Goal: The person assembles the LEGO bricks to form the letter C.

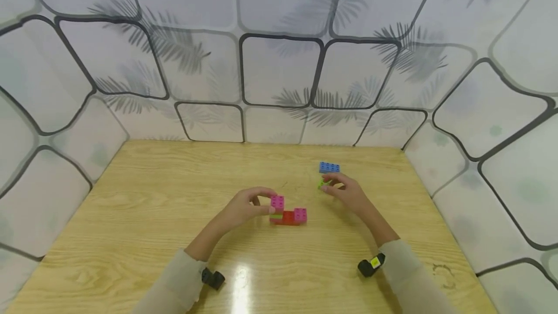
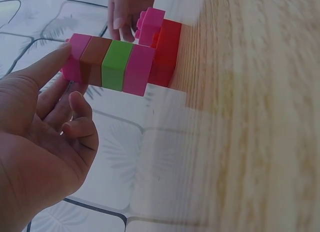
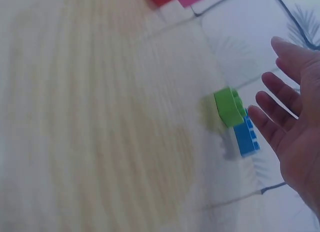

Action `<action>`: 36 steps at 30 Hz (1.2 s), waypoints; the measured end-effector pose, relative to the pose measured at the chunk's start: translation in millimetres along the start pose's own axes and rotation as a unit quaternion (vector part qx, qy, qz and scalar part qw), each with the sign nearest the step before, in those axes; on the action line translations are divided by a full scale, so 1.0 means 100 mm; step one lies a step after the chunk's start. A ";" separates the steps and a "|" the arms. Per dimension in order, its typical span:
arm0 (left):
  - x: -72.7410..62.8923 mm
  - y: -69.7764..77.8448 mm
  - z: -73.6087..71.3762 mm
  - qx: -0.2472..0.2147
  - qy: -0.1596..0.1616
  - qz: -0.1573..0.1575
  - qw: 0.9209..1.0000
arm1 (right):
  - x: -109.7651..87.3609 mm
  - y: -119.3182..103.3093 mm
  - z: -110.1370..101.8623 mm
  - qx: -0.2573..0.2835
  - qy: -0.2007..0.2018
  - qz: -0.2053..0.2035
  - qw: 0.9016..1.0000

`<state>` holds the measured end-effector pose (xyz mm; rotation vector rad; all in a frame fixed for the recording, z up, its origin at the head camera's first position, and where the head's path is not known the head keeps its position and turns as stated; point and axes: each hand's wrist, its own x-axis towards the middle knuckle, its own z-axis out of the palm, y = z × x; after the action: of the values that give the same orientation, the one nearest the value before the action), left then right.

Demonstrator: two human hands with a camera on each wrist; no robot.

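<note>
My left hand (image 1: pixel 244 207) pinches the top pink brick (image 2: pixel 76 57) of a small tower between thumb and finger. Below that brick come a brown brick (image 2: pixel 94 62), a green brick (image 2: pixel 117 65) and another pink brick (image 2: pixel 138 70). The tower stands on one end of a long red brick (image 2: pixel 167 52); a single pink brick (image 1: pixel 300 214) sits on its other end. Over a loose lime-green brick (image 3: pixel 229 107) hovers my right hand (image 1: pixel 349 196), fingers spread and relaxed. The right wrist view shows a gap between those fingers and the brick.
A blue brick (image 1: pixel 329 167) with two rows of studs lies just behind the lime-green one. All the bricks are on a wooden table (image 1: pixel 174 183). Patterned wall panels (image 1: pixel 279 71) rise at its back and both sides.
</note>
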<state>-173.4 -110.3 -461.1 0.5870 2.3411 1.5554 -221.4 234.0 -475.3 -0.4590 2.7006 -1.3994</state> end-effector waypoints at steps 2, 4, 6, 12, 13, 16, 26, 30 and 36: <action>0.00 0.00 0.00 0.000 0.001 0.000 1.000 | 0.06 0.04 -0.07 -0.016 0.010 -0.001 1.000; 0.00 0.01 0.00 0.000 0.002 -0.001 1.000 | 0.11 0.06 -0.14 -0.027 0.018 0.001 0.999; 0.00 0.01 0.00 0.000 0.003 -0.004 1.000 | 0.17 0.08 -0.19 -0.029 0.022 0.006 0.999; 0.00 0.01 0.01 0.002 0.005 -0.009 1.000 | 0.31 0.20 -0.30 -0.034 0.017 0.019 0.999; 0.00 0.01 0.01 0.001 0.005 -0.010 1.000 | 0.34 0.22 -0.31 -0.035 0.015 0.018 0.999; -0.01 0.01 0.01 -0.001 0.003 -0.010 1.000 | 0.41 0.27 -0.33 -0.031 0.011 0.018 0.999; -0.01 0.01 0.01 -0.003 0.000 -0.011 1.000 | 0.59 0.48 -0.28 -0.028 -0.003 0.038 0.999; -0.01 0.01 0.01 -0.005 -0.002 -0.009 1.000 | 0.62 0.51 -0.25 -0.028 0.006 0.042 0.999; -0.01 0.00 0.02 -0.009 -0.001 -0.004 1.000 | 0.64 0.51 -0.19 -0.024 0.007 0.046 0.999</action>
<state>-172.2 -109.4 -461.9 0.5727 2.3232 1.5698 -298.1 258.0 -500.8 -0.3252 2.7331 -1.3231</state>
